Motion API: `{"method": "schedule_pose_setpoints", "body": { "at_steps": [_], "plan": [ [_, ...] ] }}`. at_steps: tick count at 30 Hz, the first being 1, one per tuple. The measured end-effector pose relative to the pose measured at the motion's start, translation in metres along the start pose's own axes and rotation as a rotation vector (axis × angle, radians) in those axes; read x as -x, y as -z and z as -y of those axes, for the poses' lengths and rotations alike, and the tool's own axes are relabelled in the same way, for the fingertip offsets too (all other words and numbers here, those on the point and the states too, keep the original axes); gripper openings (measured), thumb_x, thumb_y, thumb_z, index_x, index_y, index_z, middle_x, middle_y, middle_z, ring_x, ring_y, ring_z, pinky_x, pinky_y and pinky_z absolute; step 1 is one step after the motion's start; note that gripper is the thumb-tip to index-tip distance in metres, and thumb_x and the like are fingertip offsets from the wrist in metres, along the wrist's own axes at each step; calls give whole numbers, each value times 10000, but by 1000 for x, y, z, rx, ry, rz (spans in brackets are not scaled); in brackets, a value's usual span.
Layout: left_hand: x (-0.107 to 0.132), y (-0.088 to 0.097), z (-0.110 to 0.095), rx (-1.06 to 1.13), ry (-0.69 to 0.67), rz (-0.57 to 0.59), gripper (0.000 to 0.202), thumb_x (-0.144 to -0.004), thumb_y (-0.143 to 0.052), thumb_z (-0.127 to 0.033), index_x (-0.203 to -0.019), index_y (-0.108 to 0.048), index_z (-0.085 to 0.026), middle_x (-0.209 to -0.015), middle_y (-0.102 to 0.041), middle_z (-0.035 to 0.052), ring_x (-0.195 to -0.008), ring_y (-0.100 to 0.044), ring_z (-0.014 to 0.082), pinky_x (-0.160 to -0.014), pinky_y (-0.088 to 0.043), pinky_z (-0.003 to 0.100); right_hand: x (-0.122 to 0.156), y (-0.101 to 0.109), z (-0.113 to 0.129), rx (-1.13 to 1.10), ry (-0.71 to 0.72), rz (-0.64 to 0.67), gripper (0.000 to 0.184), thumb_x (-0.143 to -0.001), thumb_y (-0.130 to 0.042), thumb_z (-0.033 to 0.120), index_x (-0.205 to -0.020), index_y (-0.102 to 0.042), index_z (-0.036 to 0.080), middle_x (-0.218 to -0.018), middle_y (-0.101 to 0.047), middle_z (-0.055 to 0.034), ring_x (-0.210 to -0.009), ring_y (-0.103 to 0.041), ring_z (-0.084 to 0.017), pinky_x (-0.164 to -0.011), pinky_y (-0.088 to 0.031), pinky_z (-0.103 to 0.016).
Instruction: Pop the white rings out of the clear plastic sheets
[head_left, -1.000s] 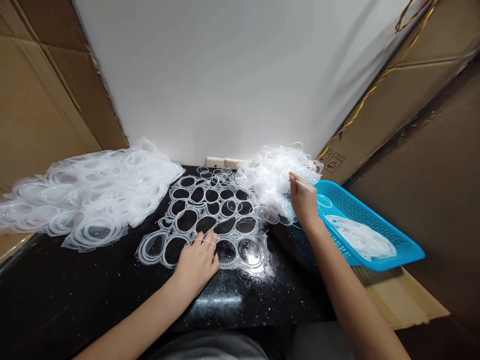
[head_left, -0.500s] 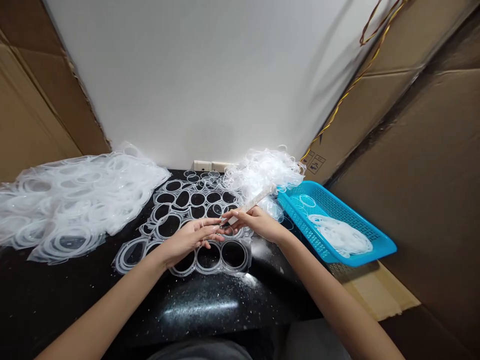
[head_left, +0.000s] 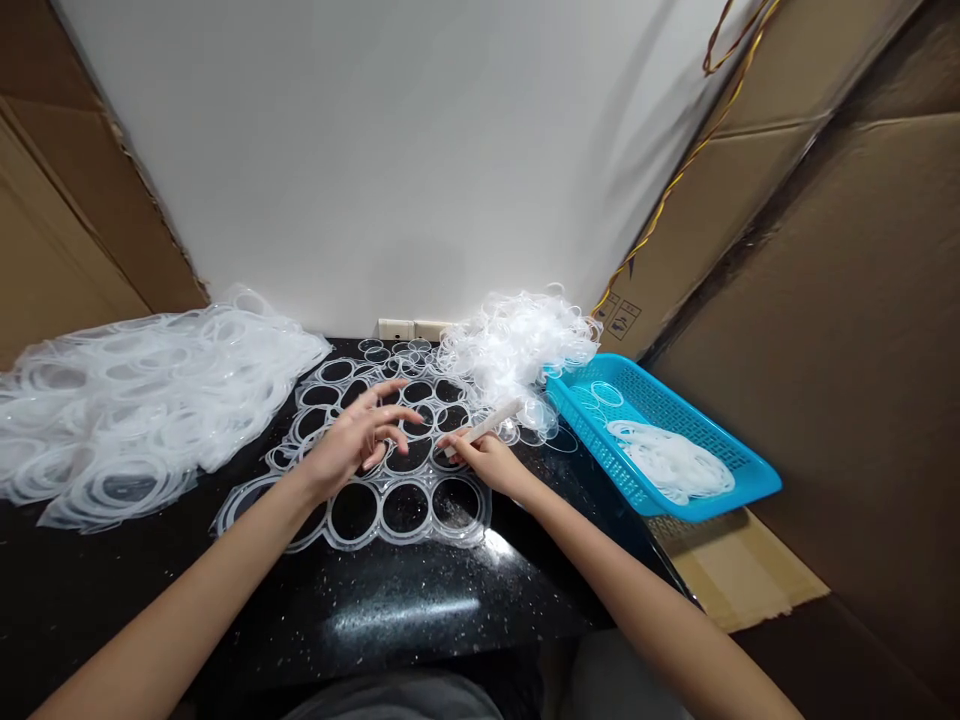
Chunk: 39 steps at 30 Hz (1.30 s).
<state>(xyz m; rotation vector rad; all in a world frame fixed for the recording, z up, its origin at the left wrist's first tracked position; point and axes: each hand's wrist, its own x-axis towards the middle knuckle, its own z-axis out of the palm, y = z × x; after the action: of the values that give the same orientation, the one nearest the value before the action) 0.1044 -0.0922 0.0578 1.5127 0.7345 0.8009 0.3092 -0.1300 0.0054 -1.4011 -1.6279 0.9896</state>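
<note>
My left hand [head_left: 352,440] is over a clear sheet of joined rings [head_left: 405,483], its fingers spread and nothing held. To its right, my right hand [head_left: 484,458] grips a slim, flat white stick-like tool [head_left: 495,418]. The tool slants up to the right; its lower tip is hard to make out among the fingers. The sheet lies flat on a black speckled countertop [head_left: 420,600], with rows of round holes that show the dark surface. Behind the sheet are several thin loose clear rings [head_left: 375,350].
A heap of translucent ring sheets [head_left: 150,400] spreads at the left. Tangled thin clear rings [head_left: 521,335] are piled at the back right. A blue basket [head_left: 750,480] at the right holds whitish rings [head_left: 675,462]. Cardboard [head_left: 840,300] stands along the right side, and a white wall [head_left: 375,150] closes the back.
My left hand has drawn away to the left from my right hand, its fingers spreading apart. My right hand keeps the white tool, slightly lower. The whole view has shifted a little.
</note>
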Motion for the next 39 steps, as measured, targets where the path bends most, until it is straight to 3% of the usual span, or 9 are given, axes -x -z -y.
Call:
{"method": "schedule_pose_setpoints", "body": {
  "at_steps": [3, 5, 10, 19, 29, 33, 37, 38, 39],
  "plan": [
    [5, -11, 14, -819, -124, 124, 367, -836, -351, -206, -1178, -483, -224, -1055, -633, 52, -850, -599, 171, -734, -479, 312, 3, -5, 3, 111, 21, -28, 258, -844, -446, 305, -830, -658, 158, -712, -626, -31, -680, -578, -137, -665, -447, -249],
    [9, -19, 26, -1094, -171, 179, 389, -802, -359, -141, -1142, -537, -205, -1128, -610, 56, -996, -546, 217, -825, -452, 370, 5, -6, 5, 129, 19, -33, 249, -840, -451, 291, -800, -660, 161, -702, -626, -26, -670, -577, -135, -654, -445, -240],
    [15, -29, 41, -1260, -205, 227, 401, -800, -365, -123, -1149, -556, -169, -1215, -561, 58, -1046, -497, 258, -845, -450, 409, 7, -7, 6, 141, 36, -21, 262, -843, -439, 282, -759, -652, 154, -703, -627, -27, -667, -576, -132, -627, -444, -227],
    [18, -34, 42, -1427, -252, 253, 405, -811, -379, -130, -1186, -529, -144, -1238, -537, 100, -1007, -524, 259, -888, -426, 411, 7, -7, 5, 184, 88, -36, 261, -856, -418, 273, -742, -630, 171, -719, -628, -41, -661, -568, -149, -614, -449, -261],
    [21, -37, 48, -1439, -242, 259, 441, -823, -323, -145, -1235, -464, -74, -1298, -469, 146, -1081, -477, 286, -937, -359, 435, 9, -29, -4, 809, 472, -7, 239, -839, -418, 85, -999, -595, 72, -964, -619, -166, -904, -547, -230, -834, -440, -375],
    [25, -35, 51, -1387, -243, 256, 465, -800, -325, -131, -1243, -450, -64, -1309, -459, 142, -1128, -454, 270, -967, -336, 416, -2, 18, -9, 788, 427, -210, 277, -865, -378, 135, -1057, -571, 81, -985, -616, -168, -914, -561, -225, -804, -461, -364],
    [27, -30, 51, -1294, -228, 208, 449, -780, -336, -139, -1199, -489, -88, -1292, -476, 140, -1139, -448, 261, -980, -321, 419, -4, 90, -9, 650, 332, -696, 409, -917, -241, 288, -1008, -590, 96, -1015, -604, -185, -926, -565, -251, -836, -422, -437],
    [26, -28, 49, -1265, -221, 189, 429, -783, -332, -144, -1171, -510, -102, -1268, -498, 134, -1129, -455, 254, -979, -322, 413, -2, 100, -7, 567, 295, -829, 408, -908, -269, 334, -1013, -594, 111, -1032, -602, -171, -921, -569, -248, -831, -423, -431],
    [26, -26, 47, -1235, -211, 168, 404, -794, -322, -154, -1140, -527, -115, -1231, -528, 127, -1110, -470, 246, -970, -334, 402, 0, 104, -4, 482, 257, -849, 417, -900, -286, 366, -1029, -591, 112, -1046, -597, -168, -931, -565, -249, -827, -423, -424]
  ]
}}
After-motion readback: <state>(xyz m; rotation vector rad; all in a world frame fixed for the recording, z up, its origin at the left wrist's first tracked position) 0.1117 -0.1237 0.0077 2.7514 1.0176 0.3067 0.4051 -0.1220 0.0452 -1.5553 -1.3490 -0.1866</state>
